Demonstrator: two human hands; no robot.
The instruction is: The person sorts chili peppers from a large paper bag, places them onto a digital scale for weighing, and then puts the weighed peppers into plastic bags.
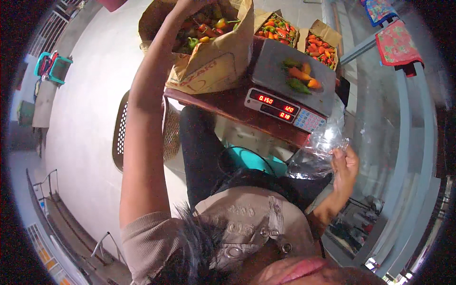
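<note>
My left hand (190, 5) reaches into a big brown paper sack (209, 61) full of mixed red, orange and green chili peppers (206, 28); the fingers are hidden inside, so I cannot tell what they grip. My right hand (345, 166) holds a clear plastic bag (316, 152) below the table's edge. On the grey pan of an electronic scale (275, 71) lie a few orange and green peppers (299, 76). The scale's red display (273, 103) is lit.
Two smaller brown bags of peppers (278, 28) (322, 47) stand behind the scale on the dark red table (228, 107). A perforated brown chair back (121, 128) stands to the left on the pale floor. Patterned cloths (396, 45) hang at the upper right.
</note>
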